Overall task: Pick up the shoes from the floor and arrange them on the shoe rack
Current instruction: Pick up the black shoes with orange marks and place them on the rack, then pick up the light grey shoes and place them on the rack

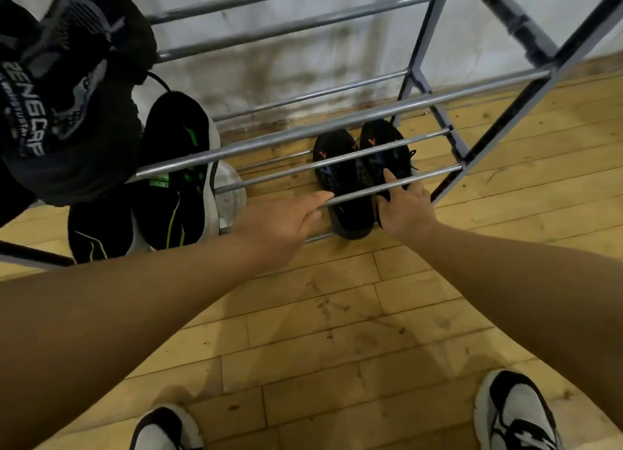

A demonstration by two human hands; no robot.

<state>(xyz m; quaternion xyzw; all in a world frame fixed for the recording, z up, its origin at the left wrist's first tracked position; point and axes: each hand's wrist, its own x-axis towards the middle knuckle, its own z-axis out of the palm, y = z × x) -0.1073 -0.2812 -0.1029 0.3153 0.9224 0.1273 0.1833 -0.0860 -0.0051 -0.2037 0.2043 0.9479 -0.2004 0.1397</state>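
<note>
Bare forearms stretch forward to the lowest tier of the grey metal-tube shoe rack [371, 116]. Right grip [404, 210] is clamped on the heel of one low black fabric shoe with an orange mark [381, 132], thumb on top. Left grip [290, 220] lies with fairly straight fingers against its twin [340, 176]. Both shoes sit on the bottom rails. Black-and-green trainers [175, 207] and black mesh shoes [67, 78] are already racked. No loose shoe shows on the wooden plank floor [337, 314], so probably only squaring this pair remains.

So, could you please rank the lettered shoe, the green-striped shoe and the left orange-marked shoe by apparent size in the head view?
1. lettered shoe: largest, though nearest the camera, which inflates it.
2. green-striped shoe.
3. left orange-marked shoe: smallest, but lowest and farthest, so true sizes are unsure.
</note>
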